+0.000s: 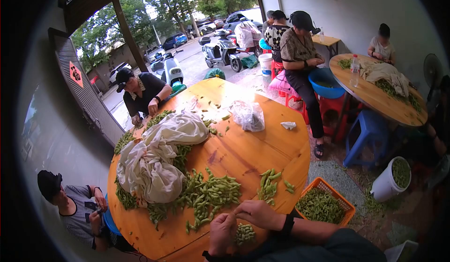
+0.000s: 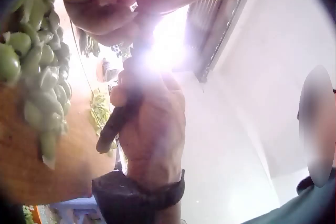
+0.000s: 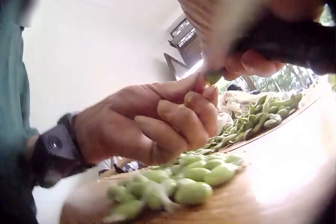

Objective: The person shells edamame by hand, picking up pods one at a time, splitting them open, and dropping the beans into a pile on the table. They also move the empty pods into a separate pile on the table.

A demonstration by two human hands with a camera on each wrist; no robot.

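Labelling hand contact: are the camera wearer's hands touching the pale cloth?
No, in the head view the pale cloth lies among green pods, apart from the left hand and right hand.

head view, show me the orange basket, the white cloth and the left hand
Orange basket (image 1: 349,214): head view, on its right wall.
White cloth (image 1: 160,180): head view, on its lower folds.
Left hand (image 1: 222,230): head view, on the middle of the hand.

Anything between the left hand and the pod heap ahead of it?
Nothing visible. In the head view, the left hand is just on the near side of the pod heap, with no object between them. The pale cloth lies farther off, to the left, outside that path.
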